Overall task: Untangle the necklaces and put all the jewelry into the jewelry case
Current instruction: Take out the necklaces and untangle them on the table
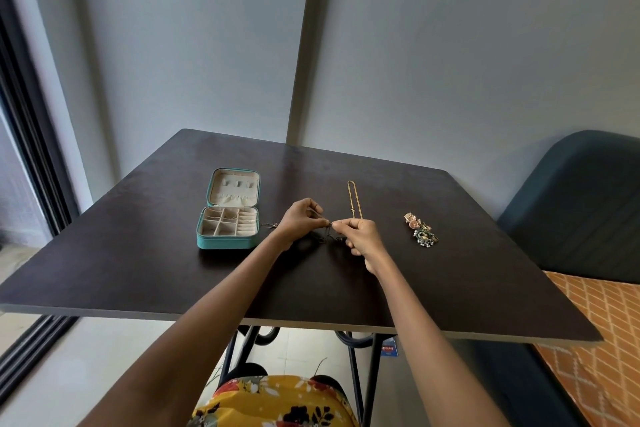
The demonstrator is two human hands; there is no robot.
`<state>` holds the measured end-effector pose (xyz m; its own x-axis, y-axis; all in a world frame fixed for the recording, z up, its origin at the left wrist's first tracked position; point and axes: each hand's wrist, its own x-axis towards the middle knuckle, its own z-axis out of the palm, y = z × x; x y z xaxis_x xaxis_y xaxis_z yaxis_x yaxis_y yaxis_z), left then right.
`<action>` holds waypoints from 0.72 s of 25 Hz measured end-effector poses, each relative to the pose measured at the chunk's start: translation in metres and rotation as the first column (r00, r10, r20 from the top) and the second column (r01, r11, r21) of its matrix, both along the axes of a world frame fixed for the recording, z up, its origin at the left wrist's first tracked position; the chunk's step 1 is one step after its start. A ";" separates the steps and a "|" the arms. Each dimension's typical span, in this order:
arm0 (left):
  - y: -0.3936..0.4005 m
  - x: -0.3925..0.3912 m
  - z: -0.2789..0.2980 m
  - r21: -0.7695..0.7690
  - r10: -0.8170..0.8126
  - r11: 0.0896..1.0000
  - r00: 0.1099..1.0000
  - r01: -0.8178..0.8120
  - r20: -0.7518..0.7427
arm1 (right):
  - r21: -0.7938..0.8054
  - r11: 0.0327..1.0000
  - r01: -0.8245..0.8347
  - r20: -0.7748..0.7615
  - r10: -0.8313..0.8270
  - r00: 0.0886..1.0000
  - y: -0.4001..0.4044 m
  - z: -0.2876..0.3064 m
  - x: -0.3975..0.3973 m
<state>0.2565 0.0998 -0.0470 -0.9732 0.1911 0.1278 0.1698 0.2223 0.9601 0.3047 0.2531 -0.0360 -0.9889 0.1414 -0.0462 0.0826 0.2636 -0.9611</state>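
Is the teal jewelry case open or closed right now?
Open: the jewelry case has its lid laid back, exposing the divided compartments.

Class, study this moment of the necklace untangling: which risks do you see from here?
1. Both the left hand and right hand pinch the dark chain close together; pulling apart may tighten the knot or snap it.
2. The gold necklace lies just beyond the right hand and might get swept or re-tangled.
3. The earring pile sits loose on the table, far from the open jewelry case.
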 end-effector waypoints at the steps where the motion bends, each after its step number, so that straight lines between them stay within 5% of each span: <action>1: 0.000 0.000 -0.001 -0.008 0.011 1.000 1.000 -0.011 0.000 | 0.011 1.000 -0.010 -0.006 0.010 1.000 0.001 0.000 -0.001; 18: -0.005 0.004 0.000 0.074 -0.191 0.979 0.982 0.191 -0.007 | 0.043 0.997 -0.063 0.023 0.062 0.998 -0.004 0.010 -0.004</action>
